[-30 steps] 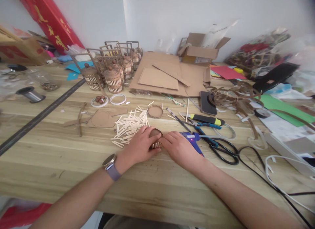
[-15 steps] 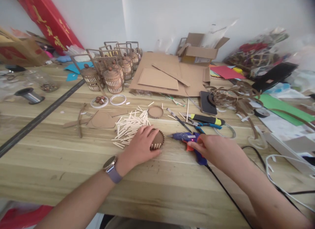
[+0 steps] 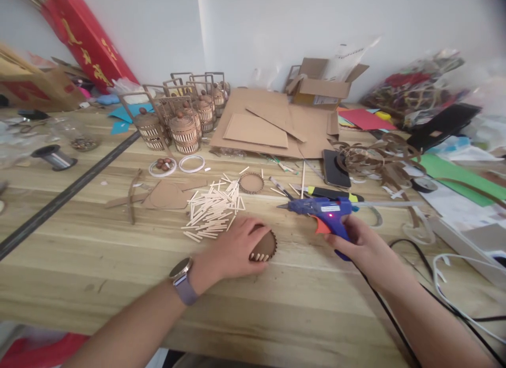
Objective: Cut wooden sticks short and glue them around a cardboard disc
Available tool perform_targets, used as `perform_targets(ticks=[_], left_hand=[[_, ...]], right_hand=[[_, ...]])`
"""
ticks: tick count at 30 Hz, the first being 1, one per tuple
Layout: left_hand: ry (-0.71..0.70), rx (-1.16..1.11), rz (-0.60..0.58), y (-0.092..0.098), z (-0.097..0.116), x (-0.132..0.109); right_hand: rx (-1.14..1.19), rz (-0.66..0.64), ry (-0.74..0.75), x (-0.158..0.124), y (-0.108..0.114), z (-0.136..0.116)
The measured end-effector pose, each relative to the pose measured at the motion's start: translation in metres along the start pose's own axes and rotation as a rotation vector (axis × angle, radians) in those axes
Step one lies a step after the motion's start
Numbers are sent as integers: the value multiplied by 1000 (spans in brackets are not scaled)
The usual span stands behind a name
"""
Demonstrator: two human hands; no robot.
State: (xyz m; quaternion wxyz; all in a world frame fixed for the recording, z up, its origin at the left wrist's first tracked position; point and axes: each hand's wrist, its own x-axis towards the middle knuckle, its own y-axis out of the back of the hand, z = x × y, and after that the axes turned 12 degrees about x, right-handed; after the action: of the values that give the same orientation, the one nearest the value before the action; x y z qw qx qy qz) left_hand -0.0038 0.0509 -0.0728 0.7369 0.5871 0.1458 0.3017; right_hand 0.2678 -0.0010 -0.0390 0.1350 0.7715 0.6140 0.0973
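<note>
My left hand [image 3: 241, 249] is wrapped round a brown cardboard disc [image 3: 265, 245] with a ridged rim and a row of short sticks standing along its near side. My right hand [image 3: 358, 241] grips the handle of a blue glue gun [image 3: 330, 212], its nozzle pointing left above the table and its orange trigger showing. A pile of pale wooden sticks [image 3: 211, 207] lies beyond my left hand. Behind the disc, a second round cardboard piece [image 3: 251, 183] with a ridged rim lies flat.
Small lidded stick baskets [image 3: 185, 132] with tall handles stand at the back left, beside cardboard sheets [image 3: 256, 129]. A cutter [image 3: 330, 193], a phone [image 3: 336, 167] and brown strips [image 3: 363, 157] lie right of centre. Cables trail at the right.
My right hand has lifted the glue gun off the table, turning its grip in the palm. My left hand has drawn the disc nearer and slightly right, away from the stick pile.
</note>
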Motion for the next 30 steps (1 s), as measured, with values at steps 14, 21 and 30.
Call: perform_targets(ticks=[14, 21, 30], left_hand=[[173, 1, 81, 0, -14, 3], [162, 5, 85, -2, -18, 5], [120, -14, 125, -2, -20, 5]], right_hand=[[225, -428, -153, 0, -24, 9], [-120, -515, 52, -9, -22, 4], [-252, -485, 192, -17, -31, -6]])
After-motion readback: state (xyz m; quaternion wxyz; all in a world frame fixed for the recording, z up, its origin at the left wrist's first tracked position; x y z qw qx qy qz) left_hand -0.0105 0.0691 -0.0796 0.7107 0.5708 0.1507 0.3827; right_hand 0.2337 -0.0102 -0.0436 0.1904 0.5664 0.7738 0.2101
